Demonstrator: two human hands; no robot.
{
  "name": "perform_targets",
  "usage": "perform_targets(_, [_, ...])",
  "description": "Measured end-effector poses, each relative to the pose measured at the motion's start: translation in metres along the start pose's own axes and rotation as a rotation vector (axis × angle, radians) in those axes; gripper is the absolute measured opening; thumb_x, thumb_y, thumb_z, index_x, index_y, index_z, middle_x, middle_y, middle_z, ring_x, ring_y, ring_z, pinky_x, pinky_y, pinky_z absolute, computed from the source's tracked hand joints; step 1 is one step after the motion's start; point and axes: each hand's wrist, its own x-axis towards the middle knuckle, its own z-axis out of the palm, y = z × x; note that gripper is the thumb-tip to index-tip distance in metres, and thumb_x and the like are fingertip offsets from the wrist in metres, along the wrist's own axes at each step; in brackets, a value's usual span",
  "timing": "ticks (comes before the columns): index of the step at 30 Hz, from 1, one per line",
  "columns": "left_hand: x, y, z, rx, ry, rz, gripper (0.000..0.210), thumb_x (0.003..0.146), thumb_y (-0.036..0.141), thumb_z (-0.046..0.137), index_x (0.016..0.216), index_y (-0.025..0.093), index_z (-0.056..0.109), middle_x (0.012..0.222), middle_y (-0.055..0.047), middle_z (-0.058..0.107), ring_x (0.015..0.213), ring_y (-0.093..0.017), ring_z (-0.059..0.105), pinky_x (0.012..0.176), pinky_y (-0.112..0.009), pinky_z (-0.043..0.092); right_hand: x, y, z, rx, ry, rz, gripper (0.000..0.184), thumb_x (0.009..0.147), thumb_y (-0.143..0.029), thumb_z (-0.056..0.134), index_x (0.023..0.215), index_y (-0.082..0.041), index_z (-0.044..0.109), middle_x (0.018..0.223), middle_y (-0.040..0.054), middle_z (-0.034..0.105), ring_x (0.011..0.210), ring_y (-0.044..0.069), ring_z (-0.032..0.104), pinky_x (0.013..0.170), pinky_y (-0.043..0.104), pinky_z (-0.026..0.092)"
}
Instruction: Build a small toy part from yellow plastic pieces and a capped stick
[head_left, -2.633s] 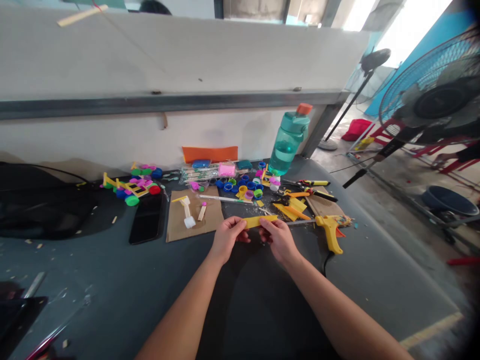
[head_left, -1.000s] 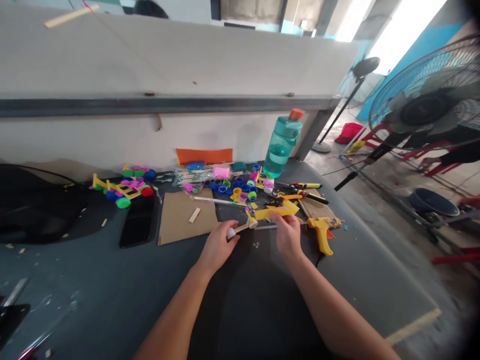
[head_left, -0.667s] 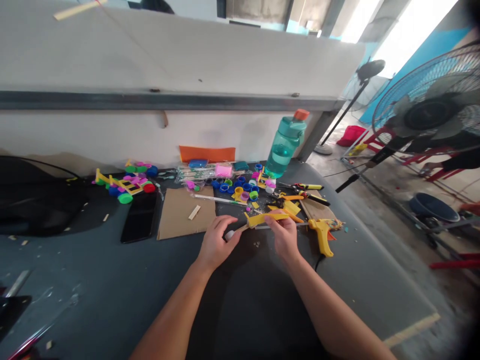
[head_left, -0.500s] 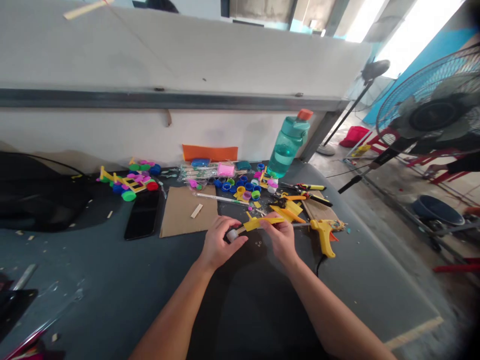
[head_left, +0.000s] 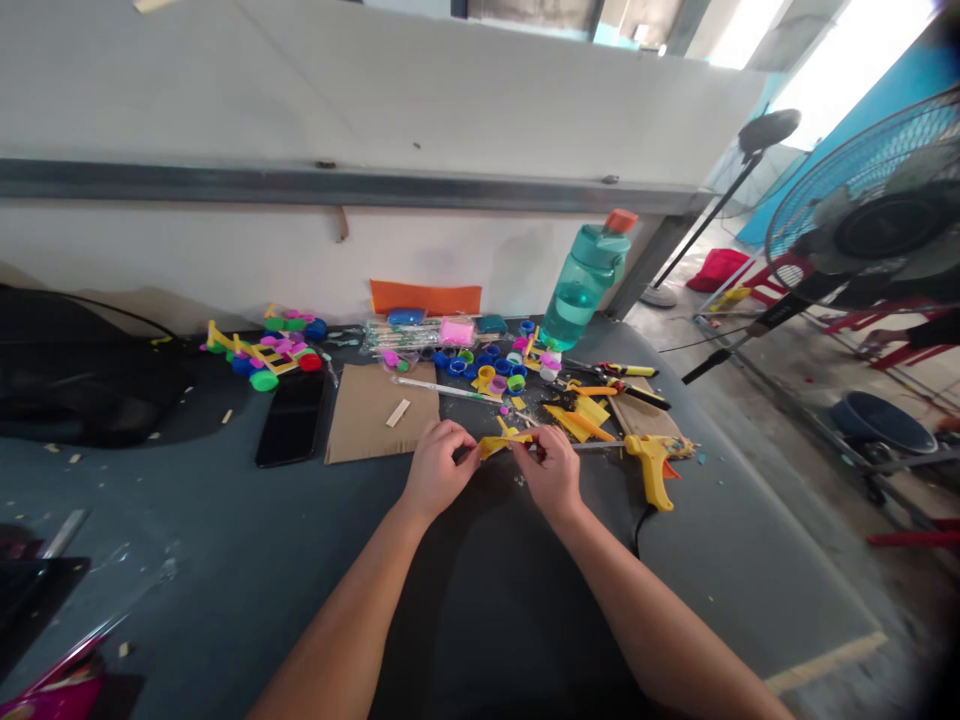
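Note:
Between my two hands is a small yellow craft piece, which looks like paper or foam wrapped on a thin stick. Thumb and fingers of my left hand pinch its left end. My right hand grips the other end, with the fingers curled round it. The pale round piece that was at its left end is now hidden. Just beyond the hands lie bottle caps in several colours and yellow sheet scraps. A yellow glue gun lies to the right of my right hand.
A cardboard sheet with a short wooden strip lies left of the caps, beside a black phone. Behind stand a teal bottle and pliers. Finished-looking cap-and-stick pieces sit back left. A fan stands right.
My left hand has shifted its hold closer to the right hand, onto the yellow part. The pale end piece has gone out of sight. The view has turned slightly.

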Motion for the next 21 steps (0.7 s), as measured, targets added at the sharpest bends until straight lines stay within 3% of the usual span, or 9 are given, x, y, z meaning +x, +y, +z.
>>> perform_targets(3, [0.000,-0.002,0.002,0.021,-0.034,-0.007,0.008,0.081,0.025,0.061,0.075,0.021,0.062,0.082,-0.004,0.062,0.085,-0.021,0.055,0.077,-0.035,0.045,0.001,-0.002,-0.003,-0.071,-0.012,-0.161,0.008,0.081,-0.018,0.059,0.075,-0.021,0.063,0.069,0.0028,0.063,0.069,0.019,0.053,0.066,0.030,0.043])
perform_targets(7, [0.001,-0.004,0.003,-0.009,-0.015,-0.030,0.010,0.084,0.022,0.056,0.075,0.020,0.061,0.081,-0.003,0.062,0.085,-0.020,0.056,0.078,-0.034,0.045,0.001,-0.006,-0.006,-0.080,-0.014,-0.258,0.010,0.080,-0.014,0.059,0.079,-0.022,0.063,0.075,0.0039,0.067,0.072,0.020,0.056,0.070,0.031,0.046])
perform_targets(15, [0.003,-0.005,0.005,0.006,-0.017,-0.028,0.012,0.084,0.021,0.055,0.073,0.020,0.059,0.080,-0.004,0.062,0.083,-0.020,0.056,0.077,-0.033,0.044,-0.005,-0.013,-0.005,-0.157,-0.078,-0.291,0.011,0.084,-0.018,0.056,0.079,-0.023,0.065,0.070,0.0031,0.065,0.070,0.018,0.060,0.068,0.029,0.046])
perform_targets(21, [0.004,-0.005,0.005,-0.050,-0.026,-0.085,0.011,0.083,0.020,0.054,0.073,0.020,0.057,0.080,-0.003,0.061,0.082,-0.020,0.057,0.077,-0.032,0.045,-0.010,-0.012,-0.002,-0.184,-0.123,-0.183,0.011,0.084,-0.021,0.057,0.080,-0.023,0.067,0.070,0.0023,0.067,0.062,0.015,0.060,0.062,0.025,0.044])
